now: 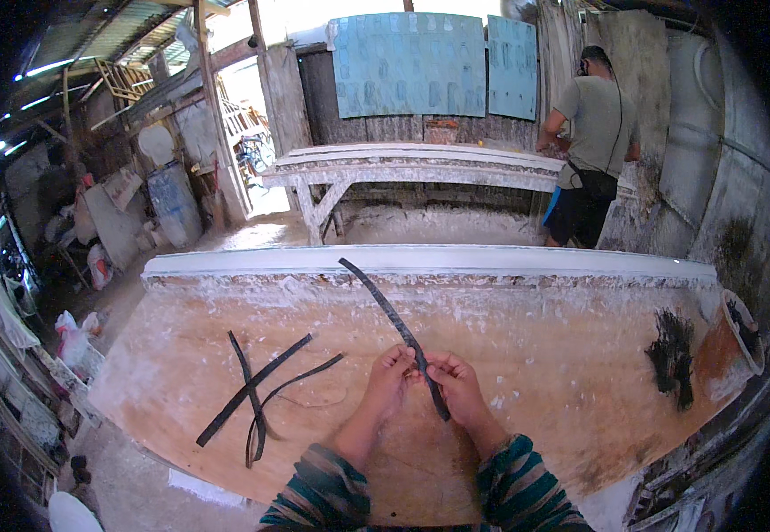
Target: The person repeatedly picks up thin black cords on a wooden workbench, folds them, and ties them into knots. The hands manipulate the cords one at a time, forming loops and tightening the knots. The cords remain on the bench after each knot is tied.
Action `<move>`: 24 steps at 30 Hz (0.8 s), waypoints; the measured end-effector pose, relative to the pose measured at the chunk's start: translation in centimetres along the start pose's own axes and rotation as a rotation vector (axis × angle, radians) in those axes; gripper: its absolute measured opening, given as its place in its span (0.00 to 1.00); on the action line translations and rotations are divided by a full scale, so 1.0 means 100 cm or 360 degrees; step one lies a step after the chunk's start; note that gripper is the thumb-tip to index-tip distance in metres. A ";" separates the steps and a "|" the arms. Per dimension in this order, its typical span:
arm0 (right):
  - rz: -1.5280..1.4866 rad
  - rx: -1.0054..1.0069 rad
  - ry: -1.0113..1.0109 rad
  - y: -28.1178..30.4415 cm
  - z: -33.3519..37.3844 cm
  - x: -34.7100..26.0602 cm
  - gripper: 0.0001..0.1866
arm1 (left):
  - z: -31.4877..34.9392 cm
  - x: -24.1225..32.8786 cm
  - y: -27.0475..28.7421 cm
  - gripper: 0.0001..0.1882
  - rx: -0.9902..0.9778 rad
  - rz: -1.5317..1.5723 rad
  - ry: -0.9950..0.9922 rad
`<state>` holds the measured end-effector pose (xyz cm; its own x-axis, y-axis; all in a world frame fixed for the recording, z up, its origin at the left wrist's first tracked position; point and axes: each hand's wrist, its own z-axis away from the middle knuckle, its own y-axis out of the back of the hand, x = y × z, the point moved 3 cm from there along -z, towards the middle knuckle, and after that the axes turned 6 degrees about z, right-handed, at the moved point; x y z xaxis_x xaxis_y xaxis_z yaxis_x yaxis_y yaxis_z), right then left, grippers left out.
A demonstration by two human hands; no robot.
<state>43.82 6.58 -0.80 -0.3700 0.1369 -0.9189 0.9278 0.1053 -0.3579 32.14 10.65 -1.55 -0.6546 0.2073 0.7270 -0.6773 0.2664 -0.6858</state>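
Above the wooden tabletop [527, 417], my left hand [390, 379] and my right hand [457, 388] are close together, both closed on one long black strip [385, 306]. The strip runs at a slant, its far end reaching toward the table's back edge and its short near end pointing at me. Fingers of both hands pinch it near its lower part and hide a little of it. To the left, several more black strips [247, 390] lie crossed over each other on the table, some straight and one curved.
A bundle of black fibres [671, 359] lies at the right, beside a tipped reddish-brown bucket [723, 350]. A long white strip [429, 259] lines the table's far edge. Beyond it, a person [593, 133] stands at a white-stained bench [420, 160]. A blue barrel [174, 204] stands far left.
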 end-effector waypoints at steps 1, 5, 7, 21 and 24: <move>-0.0009 -0.0001 -0.0009 0.001 -0.001 -0.001 0.10 | 0.000 0.000 0.000 0.07 -0.0028 0.0005 -0.0014; -0.0017 0.0043 -0.0008 -0.001 0.003 -0.005 0.09 | 0.000 0.002 0.002 0.08 -0.0095 0.0003 -0.0028; 0.0006 0.0069 -0.0002 -0.008 0.005 -0.011 0.08 | 0.000 0.002 0.003 0.08 -0.0086 -0.0028 -0.0023; 0.0655 0.0376 0.0262 0.002 0.005 -0.008 0.06 | 0.006 0.004 -0.006 0.07 -0.0047 -0.0502 0.0000; 0.0802 0.0377 0.0255 0.000 0.005 -0.008 0.07 | 0.006 0.005 -0.006 0.07 -0.0068 -0.0494 -0.0059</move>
<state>44.10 5.97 -0.14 0.1350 0.2624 -0.9555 0.9698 -0.2327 0.0731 32.01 10.05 -0.85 -0.4313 0.0757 0.8990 -0.8324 0.3509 -0.4289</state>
